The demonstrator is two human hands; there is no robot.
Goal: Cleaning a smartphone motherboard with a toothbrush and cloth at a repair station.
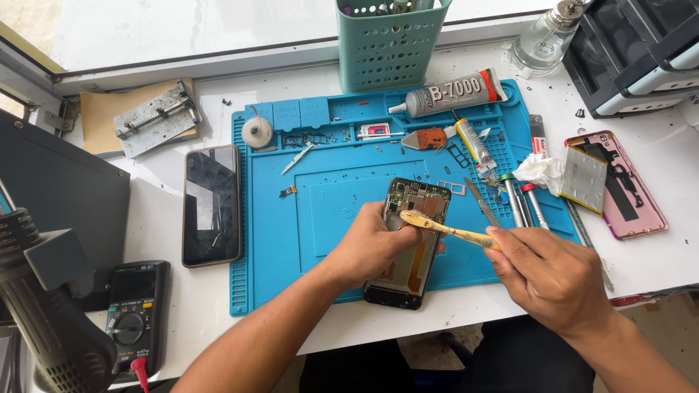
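An opened phone (416, 200) with its circuit board exposed lies on the blue repair mat (320, 211). My left hand (371, 244) grips the phone's left side and middle, thumb over the body. My right hand (542, 273) holds a yellowish brush (437, 225) by its handle. The brush head rests on the phone's board, just above my left thumb. The phone's lower end sticks out past the mat's front edge.
A dark phone (211, 205) lies left of the mat, a multimeter (135, 313) and hot-air tool (44, 306) further left. A glue tube (451, 93), screwdrivers (520, 200), a teal basket (386, 44), a glass bottle (542, 40) and a pink phone shell (626, 185) surround the work spot.
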